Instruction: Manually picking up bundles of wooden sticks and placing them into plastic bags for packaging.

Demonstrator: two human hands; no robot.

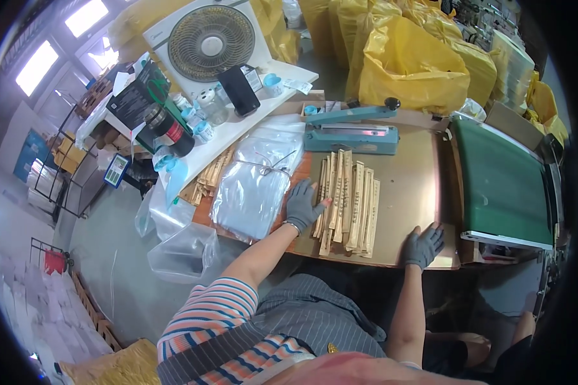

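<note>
A pile of long, slim tan printed packets [348, 205] lies on the brown cardboard-topped table [408, 186]; what they contain is hidden. My left hand [304, 206], in a grey glove with bare fingertips, rests at the pile's left edge. Its fingers are apart, with the thumb pointing at the packets. On the cardboard near the front right corner, my right hand [424, 246] lies with its fingers stretched out and holds nothing. It wears a matching glove. Left of the packets is a stack of clear plastic bags [253, 189] with a thin tie across it.
Behind the packets stands a teal hand-lever bag sealer [352, 138]. A green conveyor belt [504, 186] borders the right side. At the back left, a white shelf [237, 125] carries a fan [210, 46], a dark bottle [169, 130] and a black phone-like device [239, 91]. Yellow sacks [411, 67] stand behind.
</note>
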